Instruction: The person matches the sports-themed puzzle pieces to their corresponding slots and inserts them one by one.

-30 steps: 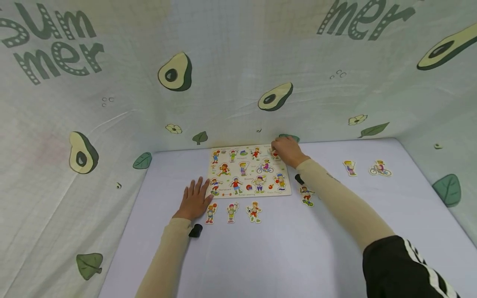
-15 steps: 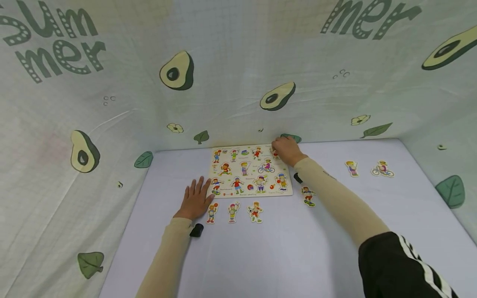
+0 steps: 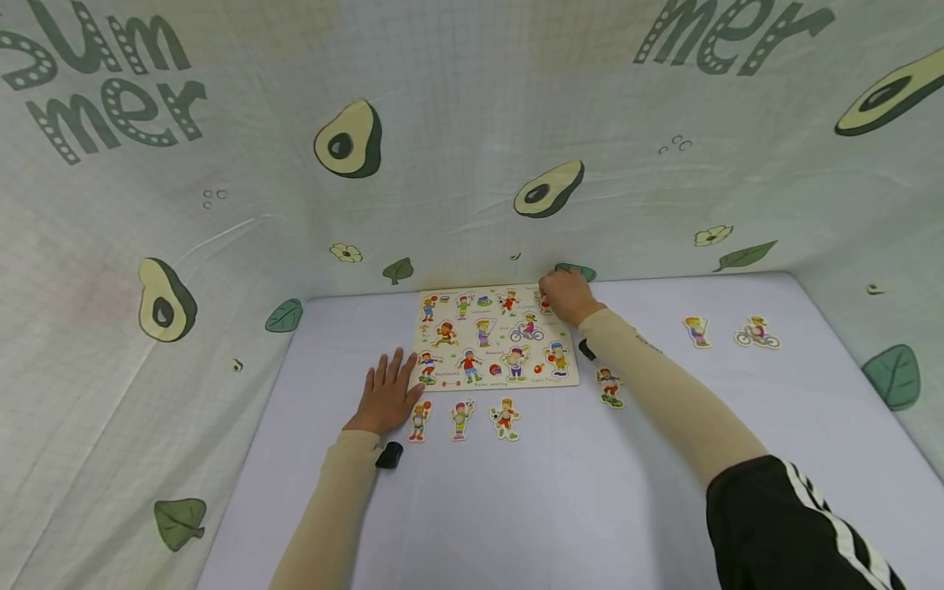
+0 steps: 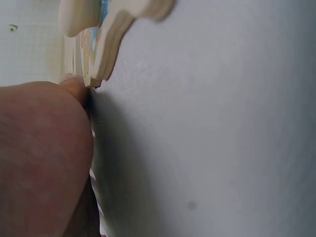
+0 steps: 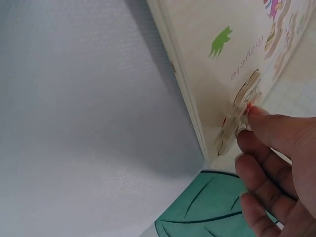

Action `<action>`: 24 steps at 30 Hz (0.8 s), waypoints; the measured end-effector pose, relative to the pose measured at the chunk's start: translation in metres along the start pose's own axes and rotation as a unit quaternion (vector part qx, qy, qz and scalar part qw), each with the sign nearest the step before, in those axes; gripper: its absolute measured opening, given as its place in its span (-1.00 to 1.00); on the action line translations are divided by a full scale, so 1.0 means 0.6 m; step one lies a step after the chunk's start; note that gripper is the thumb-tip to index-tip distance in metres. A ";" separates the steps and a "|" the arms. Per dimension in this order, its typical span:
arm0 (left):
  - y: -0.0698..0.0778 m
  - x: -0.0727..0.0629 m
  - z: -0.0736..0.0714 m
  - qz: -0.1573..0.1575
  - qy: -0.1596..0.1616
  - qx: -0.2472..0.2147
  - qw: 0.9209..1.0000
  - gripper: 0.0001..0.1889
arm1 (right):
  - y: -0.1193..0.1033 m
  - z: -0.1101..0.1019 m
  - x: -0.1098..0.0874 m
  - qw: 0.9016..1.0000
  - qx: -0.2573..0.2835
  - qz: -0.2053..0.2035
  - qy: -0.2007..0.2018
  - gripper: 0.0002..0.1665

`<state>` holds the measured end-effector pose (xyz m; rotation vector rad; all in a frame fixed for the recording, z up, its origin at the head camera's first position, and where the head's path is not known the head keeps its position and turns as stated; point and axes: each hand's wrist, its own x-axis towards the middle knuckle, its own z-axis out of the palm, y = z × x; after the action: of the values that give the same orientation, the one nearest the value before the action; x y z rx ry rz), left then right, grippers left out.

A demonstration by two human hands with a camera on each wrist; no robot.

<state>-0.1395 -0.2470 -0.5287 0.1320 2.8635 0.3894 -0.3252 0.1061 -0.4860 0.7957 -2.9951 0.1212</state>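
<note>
A wooden puzzle board (image 3: 501, 340) printed with sports figures lies near the back of the table. At its far right corner my right hand (image 3: 566, 297) pinches a small wooden figure piece (image 5: 237, 111) between thumb and index finger; the piece sits at its recess, partly hidden by the fingertips. My left hand (image 3: 383, 395) lies flat with fingers spread beside the board's near left corner, the thumb at its edge. Close to that thumb is a basketball figure piece (image 3: 419, 421), whose thick wooden edge and knob show in the left wrist view.
Two more loose pieces, a pink-capped figure (image 3: 460, 419) and a soccer player (image 3: 506, 419), lie before the board. A skateboarder piece (image 3: 609, 388) is under the right forearm's side. Farther right are a baseball figure (image 3: 696, 332) and a cyclist (image 3: 756, 333). A printed curtain (image 3: 442, 147) stands behind.
Both hands stay nearly where they were, the right one still at the board's far right corner. The head view has shifted slightly; the right forearm has moved a little leftward.
</note>
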 end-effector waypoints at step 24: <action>0.004 -0.003 -0.006 -0.009 -0.013 -0.006 1.000 -0.26 | -0.002 -0.018 -0.022 0.998 0.042 -0.023 0.029 -0.77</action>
<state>-0.1386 -0.2455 -0.5242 0.1082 2.8348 0.3999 -0.3129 0.1125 -0.4759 0.8519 -2.9332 0.2639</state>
